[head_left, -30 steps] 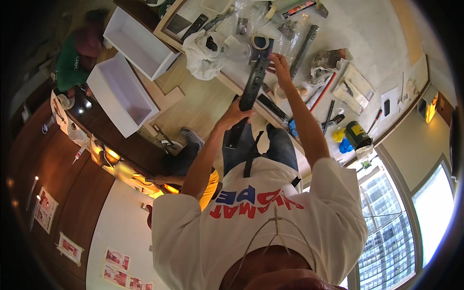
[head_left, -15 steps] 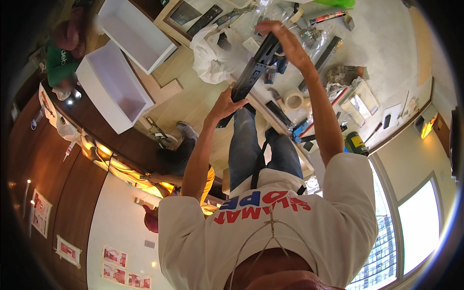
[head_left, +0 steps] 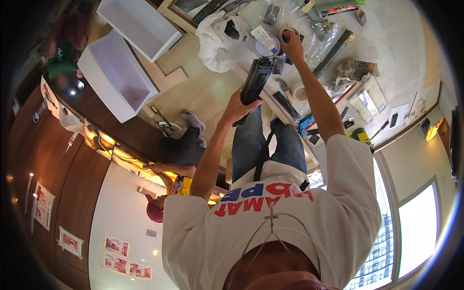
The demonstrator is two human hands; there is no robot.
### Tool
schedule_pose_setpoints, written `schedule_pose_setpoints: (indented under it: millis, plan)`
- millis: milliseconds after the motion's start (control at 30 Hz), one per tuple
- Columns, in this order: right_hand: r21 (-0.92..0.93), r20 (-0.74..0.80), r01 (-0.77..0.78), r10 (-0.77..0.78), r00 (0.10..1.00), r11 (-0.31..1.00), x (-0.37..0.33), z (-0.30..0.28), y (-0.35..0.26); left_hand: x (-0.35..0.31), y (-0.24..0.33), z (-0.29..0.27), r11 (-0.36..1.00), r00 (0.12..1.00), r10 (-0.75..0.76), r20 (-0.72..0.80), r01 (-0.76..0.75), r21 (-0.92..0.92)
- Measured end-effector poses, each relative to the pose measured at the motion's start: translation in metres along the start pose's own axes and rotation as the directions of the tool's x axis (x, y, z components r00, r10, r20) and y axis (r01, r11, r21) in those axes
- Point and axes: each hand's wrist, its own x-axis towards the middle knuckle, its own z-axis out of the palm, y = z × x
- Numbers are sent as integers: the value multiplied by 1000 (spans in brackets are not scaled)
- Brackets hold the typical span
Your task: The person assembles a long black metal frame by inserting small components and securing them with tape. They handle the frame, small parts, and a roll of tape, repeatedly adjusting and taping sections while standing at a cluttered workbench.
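We hold a long black metal rail in our left hand, the fingers and thumb closed around it below its middle. It slants in front of our jeans, its far end pointing toward the cluttered worktop; whether that end touches anything, we cannot tell. Our right hand reaches over the worktop, fingers bent at a cream tape roll (whether they pinch it or merely rest there, we cannot tell). Just beside that roll we see a round tub, and to its left a crumpled white plastic bag. Nearer to us lie a second, paler roll and a blue-handled tool. To our left two white open boxes stand side by side, and a co-worker in a yellow top is near the lit panel.
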Motion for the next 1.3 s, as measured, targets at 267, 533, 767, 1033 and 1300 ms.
schedule_pose_setpoints:
  millis: [267,533,767,1033,1300]
  plan:
    - [-76,-31,-64,62,998,995,-31,-45,-1,1,17,11,992,991,125,-54,-126,-18]
    - [905,397,-362,-136,908,222,-141,-220,-54,-13,80,66,967,969,246,-22,-247,-67]
    - [967,226,-252,-358,906,-26,-237,-267,-56,-65,100,142,964,943,262,203,-246,-99]
    - [965,104,-138,158,982,224,-388,-289,-9,-147,49,231,866,898,368,241,-425,262]
    - [973,196,-217,219,956,78,-532,-317,70,-219,-51,334,770,815,339,469,-527,361]
